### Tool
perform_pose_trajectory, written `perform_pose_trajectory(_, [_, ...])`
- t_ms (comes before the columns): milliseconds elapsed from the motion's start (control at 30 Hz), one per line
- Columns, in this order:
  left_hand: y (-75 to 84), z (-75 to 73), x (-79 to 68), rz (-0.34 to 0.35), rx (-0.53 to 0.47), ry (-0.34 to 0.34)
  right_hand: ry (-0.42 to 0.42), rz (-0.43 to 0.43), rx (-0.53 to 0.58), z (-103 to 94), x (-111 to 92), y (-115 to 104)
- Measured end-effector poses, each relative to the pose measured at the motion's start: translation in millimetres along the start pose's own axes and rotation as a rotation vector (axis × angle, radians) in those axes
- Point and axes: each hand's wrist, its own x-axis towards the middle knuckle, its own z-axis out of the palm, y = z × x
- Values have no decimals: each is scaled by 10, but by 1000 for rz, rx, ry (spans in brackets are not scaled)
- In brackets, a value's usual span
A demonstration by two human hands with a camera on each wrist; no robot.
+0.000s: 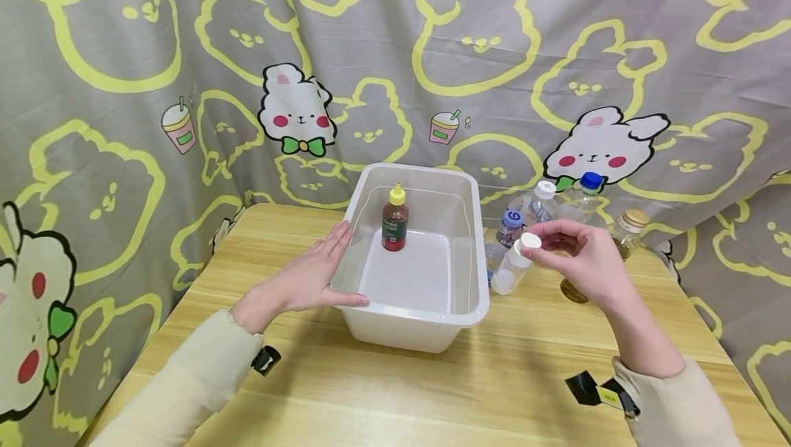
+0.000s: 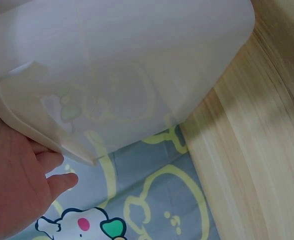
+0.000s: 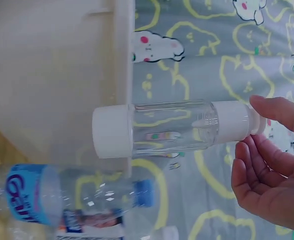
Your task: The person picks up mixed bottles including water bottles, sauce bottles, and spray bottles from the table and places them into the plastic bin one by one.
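Note:
My left hand (image 1: 315, 272) rests on the left side of a white plastic tub (image 1: 414, 314), with the thumb along the front rim and the other fingers stretched out along the side. In the tub stands a red sauce bottle (image 1: 395, 227) with a yellow nozzle cap. My right hand (image 1: 583, 261) pinches a small clear bottle (image 3: 169, 127) by its white top, between thumb and fingers. That bottle has a white end piece (image 3: 112, 131) at its bottom. It hangs tilted just outside the tub's right wall.
Right of the tub stand several clear bottles: one with a purple-blue cap (image 1: 511, 220), one with a white cap (image 1: 544, 191), one with a blue cap (image 1: 590, 182). Farther right is a jar with a tan lid (image 1: 634, 219). A patterned curtain (image 1: 371, 42) hangs behind the wooden table (image 1: 383, 392).

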Motion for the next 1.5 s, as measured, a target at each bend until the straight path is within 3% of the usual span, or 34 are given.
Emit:
perform_pose_trajectory(567, [0, 5, -5, 19, -5, 22, -31, -20, 37, 58, 345, -379])
perform_pose_trajectory(1100, [-9, 9, -1, 23, 3, 27, -108, 1, 102, 351, 757, -502])
perform_pose_trajectory(1500, [-4, -3, -14, 14, 14, 17, -159, 20, 86, 659, 1066, -537])
